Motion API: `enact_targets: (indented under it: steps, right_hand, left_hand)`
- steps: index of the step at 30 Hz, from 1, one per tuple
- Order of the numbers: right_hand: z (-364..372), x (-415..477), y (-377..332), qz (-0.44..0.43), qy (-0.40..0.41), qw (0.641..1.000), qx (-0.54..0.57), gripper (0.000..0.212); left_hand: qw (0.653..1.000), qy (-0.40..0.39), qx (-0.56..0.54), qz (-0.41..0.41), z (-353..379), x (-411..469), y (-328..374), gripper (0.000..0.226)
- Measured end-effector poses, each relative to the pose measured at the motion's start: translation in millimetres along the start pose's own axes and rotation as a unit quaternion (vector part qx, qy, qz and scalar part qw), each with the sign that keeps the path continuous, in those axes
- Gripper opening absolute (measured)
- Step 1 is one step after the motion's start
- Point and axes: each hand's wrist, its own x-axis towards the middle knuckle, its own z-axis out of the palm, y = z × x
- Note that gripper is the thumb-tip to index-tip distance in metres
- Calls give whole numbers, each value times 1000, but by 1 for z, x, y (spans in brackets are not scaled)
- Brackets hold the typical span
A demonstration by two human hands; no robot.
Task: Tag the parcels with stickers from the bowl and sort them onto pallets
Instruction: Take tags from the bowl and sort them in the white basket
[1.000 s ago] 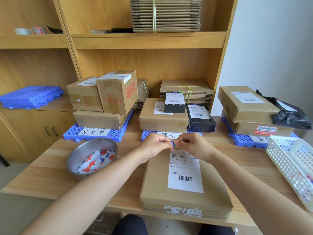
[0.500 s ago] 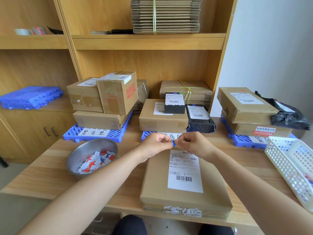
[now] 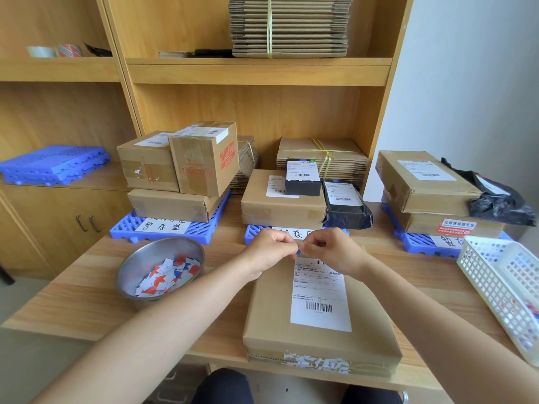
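Both hands pinch one small blue sticker between their fingertips, left hand and right hand meeting above a flat brown parcel on the wooden table. To the left, a steel bowl holds loose red, blue and white stickers. A white plastic basket sits at right, contents unclear.

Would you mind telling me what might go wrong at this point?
The small blue sticker, pinched between the left hand and right hand, may curl or stick to the fingers. It could also land on the parcel's shipping label directly below, hiding the print.
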Motion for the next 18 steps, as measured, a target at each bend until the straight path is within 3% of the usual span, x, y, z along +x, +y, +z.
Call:
enact_targets:
  steps: [8, 13, 18]
  right_hand:
    - [3, 2, 3, 9, -5, 999, 36, 27]
    - [-2, 2, 5, 25, -3, 996, 85, 26]
    - [-4, 2, 5, 29, -2, 995, 95, 25]
  left_hand:
    - [999, -7, -45, -17, 0, 1, -5, 15]
    - [989, -65, -130, -21, -10, 0, -4, 8]
    - [992, -78, -101, -3, -13, 0, -4, 5]
